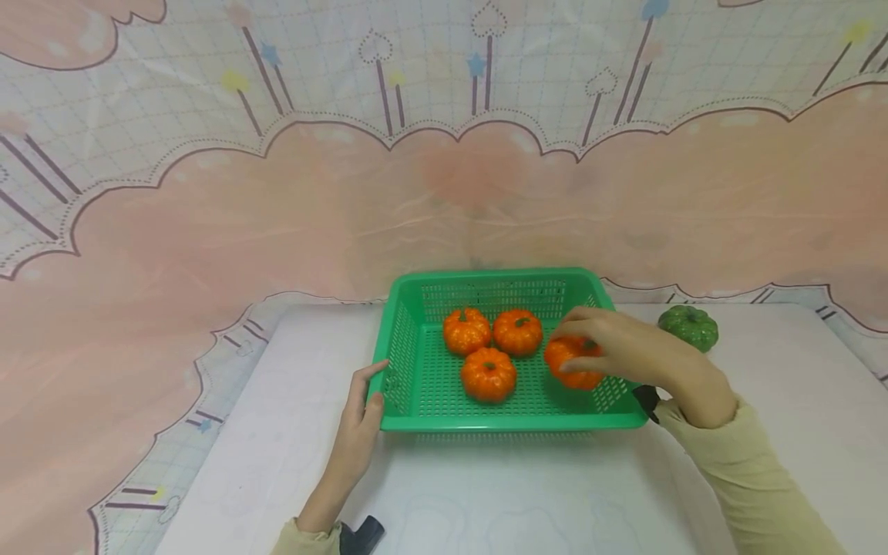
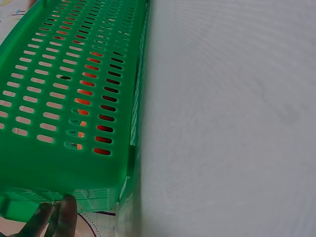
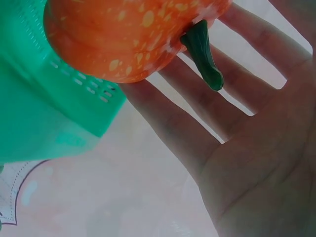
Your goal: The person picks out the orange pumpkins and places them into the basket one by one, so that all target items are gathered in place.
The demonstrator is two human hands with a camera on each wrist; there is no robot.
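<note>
My right hand (image 1: 603, 339) holds an orange toy pumpkin (image 1: 576, 362) with thumb and fingers at the right end of a green plastic basket (image 1: 513, 422). In the right wrist view the pumpkin (image 3: 133, 34) is at the fingertips, its dark green stem (image 3: 202, 54) turned towards the palm. Inside the basket sit an orange pumpkin (image 1: 466, 331) at back left, another pumpkin (image 1: 517, 333) beside it, and a third pumpkin (image 1: 489, 375) in front. My left hand (image 1: 359, 432) grips the basket's left rim near the front corner; its fingers (image 2: 68, 217) touch the end wall.
A green pumpkin (image 1: 688, 327) lies on the white table (image 1: 527, 493), right of the basket and behind the right forearm. Behind the table hangs a patterned pink and white cloth (image 1: 472, 193). Slotted basket walls (image 2: 59, 98) partly show the orange pumpkins.
</note>
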